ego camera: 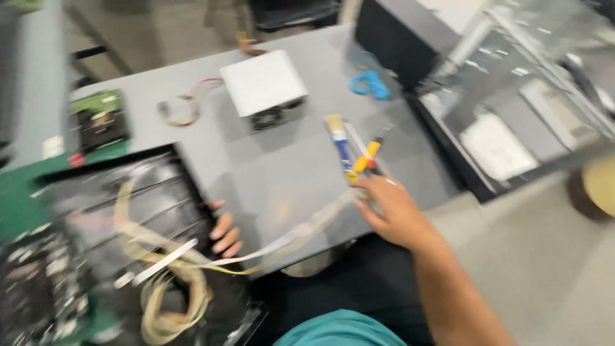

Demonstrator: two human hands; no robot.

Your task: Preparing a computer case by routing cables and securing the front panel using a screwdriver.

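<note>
The right hand is laid, fingers apart, on the tool handles just below the brush on the worktop; a firm grasp seems needed next. Left of the brush, the left hand is curled over the black case edge.

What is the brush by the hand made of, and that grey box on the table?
The brush seems to have pale natural-looking bristles and a blue, probably plastic handle; blur hides detail. The grey box looks like bare sheet metal: flat matte sides, sharp edges, and a fan opening on one side.
</note>
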